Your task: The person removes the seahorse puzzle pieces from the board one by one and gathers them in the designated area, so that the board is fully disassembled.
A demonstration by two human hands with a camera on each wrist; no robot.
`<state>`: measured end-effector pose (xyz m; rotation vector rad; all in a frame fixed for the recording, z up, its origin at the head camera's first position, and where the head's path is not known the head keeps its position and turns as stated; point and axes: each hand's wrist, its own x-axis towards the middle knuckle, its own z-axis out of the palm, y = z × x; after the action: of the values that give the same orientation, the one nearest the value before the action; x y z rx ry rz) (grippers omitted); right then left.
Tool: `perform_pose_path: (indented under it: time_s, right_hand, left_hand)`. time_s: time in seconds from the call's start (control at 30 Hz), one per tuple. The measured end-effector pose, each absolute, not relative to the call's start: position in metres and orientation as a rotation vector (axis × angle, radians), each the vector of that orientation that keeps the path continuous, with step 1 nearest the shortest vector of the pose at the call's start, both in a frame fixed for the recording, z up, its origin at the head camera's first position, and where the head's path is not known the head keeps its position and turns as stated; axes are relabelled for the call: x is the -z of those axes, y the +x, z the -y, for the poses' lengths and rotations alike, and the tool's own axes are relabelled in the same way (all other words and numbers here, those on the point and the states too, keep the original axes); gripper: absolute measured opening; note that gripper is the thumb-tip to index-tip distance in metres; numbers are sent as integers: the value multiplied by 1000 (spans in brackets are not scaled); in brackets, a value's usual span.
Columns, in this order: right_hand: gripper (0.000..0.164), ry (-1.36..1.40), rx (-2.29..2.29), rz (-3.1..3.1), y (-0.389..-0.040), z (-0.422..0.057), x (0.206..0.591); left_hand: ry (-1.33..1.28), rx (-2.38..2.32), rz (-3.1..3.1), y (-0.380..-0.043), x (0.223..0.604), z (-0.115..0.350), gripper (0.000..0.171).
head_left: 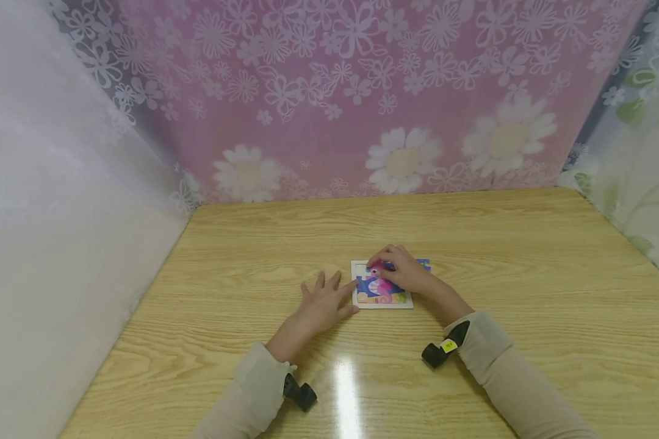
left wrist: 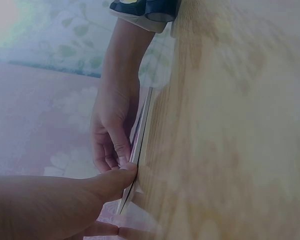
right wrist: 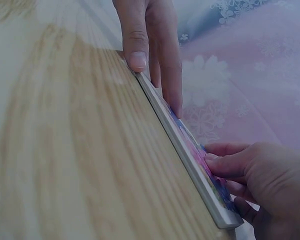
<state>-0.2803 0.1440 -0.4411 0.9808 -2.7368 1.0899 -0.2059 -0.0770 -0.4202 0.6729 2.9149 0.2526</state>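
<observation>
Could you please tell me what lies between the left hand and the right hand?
In the head view, the left part of a white-framed seahorse jigsaw puzzle lies between the left hand and the right hand. The right wrist view agrees.

Wood-grained, yellow-brown tabletop bearing a puzzle.
The flat, white-framed, rectangular jigsaw puzzle with a pink seahorse picture lies near the middle; a blue jigsaw piece shows beyond its far right corner, support hidden. Light glares nearer the viewer.

Pink-and-blue puzzle, pink floral backdrop
</observation>
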Motion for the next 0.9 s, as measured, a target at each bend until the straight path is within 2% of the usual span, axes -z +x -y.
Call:
perform_pose_path:
  time_s: [0.53, 0.77, 0.9]
  right_hand:
    - [21, 960, -1169, 2708, -282, -146, 444]
    - [30, 930, -1184, 2729, -283, -146, 444]
    - [26, 891, -1258, 2721, -283, -145, 443]
  left_hand:
    - [680, -275, -2905, -207, 421, 78, 57]
    - [679, -267, -2908, -206, 420, 78, 57]
    - [679, -269, -2906, -206, 420, 77, 57]
